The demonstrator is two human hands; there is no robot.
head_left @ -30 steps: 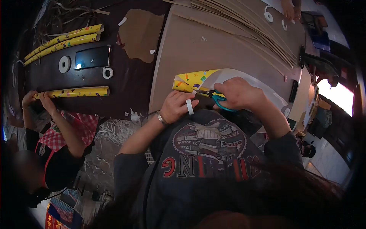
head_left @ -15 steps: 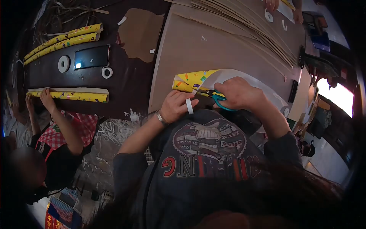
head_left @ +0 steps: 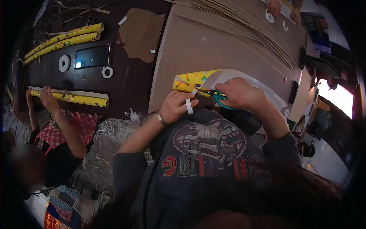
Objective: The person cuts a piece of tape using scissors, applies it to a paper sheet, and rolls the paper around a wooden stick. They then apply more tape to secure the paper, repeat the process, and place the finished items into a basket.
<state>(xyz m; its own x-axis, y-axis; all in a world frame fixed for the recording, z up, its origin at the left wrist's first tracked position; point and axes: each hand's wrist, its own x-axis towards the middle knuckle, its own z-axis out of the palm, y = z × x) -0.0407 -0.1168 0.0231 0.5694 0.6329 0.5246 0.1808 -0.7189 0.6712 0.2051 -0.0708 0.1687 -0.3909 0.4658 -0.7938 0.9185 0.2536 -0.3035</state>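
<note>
In front of me lies yellow patterned wrapping paper (head_left: 206, 77), its left end rolled and its white underside turned up on the right. My left hand (head_left: 173, 107) is closed at the rolled end, with a narrow roll of white tape (head_left: 189, 106) held edge-on at its fingers. A short white strip of tape (head_left: 194, 92) stands between those fingers and the paper. My right hand (head_left: 240, 93) grips scissors (head_left: 221, 102) by their teal handles. Their blades point left, close to the strip and to my left fingertips.
Long brown strips (head_left: 244, 26) lie across the far board. On the dark table at left are finished yellow paper tubes (head_left: 63, 42), a phone (head_left: 92, 57) and tape rolls (head_left: 64, 63). A person's hand (head_left: 48, 99) is at another yellow tube (head_left: 76, 98); another person's hands (head_left: 273, 6) are at far right.
My hands, the scissors and the paper have stayed nearly in place. The co-worker's hand on the left has lifted slightly from the yellow tube.
</note>
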